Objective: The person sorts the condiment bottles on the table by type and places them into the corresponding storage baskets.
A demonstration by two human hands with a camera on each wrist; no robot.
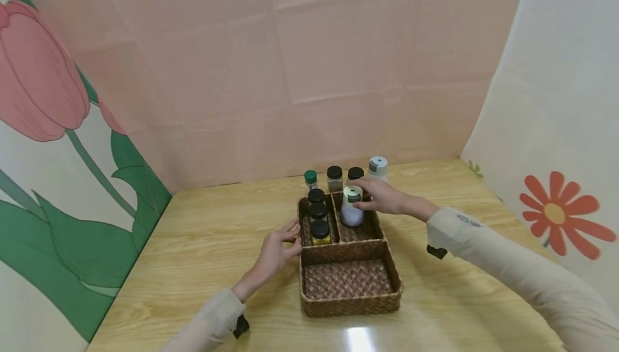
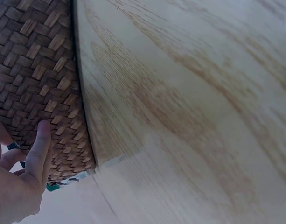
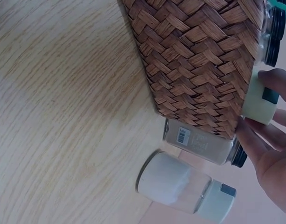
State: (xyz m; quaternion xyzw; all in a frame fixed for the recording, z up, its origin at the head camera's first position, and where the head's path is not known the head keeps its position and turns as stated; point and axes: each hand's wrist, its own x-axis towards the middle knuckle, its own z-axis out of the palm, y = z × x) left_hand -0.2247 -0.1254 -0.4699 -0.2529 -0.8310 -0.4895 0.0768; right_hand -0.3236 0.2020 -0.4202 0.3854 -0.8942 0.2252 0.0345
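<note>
Some fingers of the right hand [image 1: 382, 195] pinch a pale-topped jar [image 1: 352, 216] in the basket's [image 1: 351, 307] one o'clock part; the left hand's [image 1: 272, 253] spread fingers touch its ten o'clock wall. One barcode sticker [image 3: 183, 136] is too small to read.

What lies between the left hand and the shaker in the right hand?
The head view shows the basket's left wall, three black-lidded jars and the divider between them.

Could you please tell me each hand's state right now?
Left hand: open, touching the brown woven rectangular basket.
Right hand: closed, holding the white-filled clear round jar by its pale-green lid.
</note>
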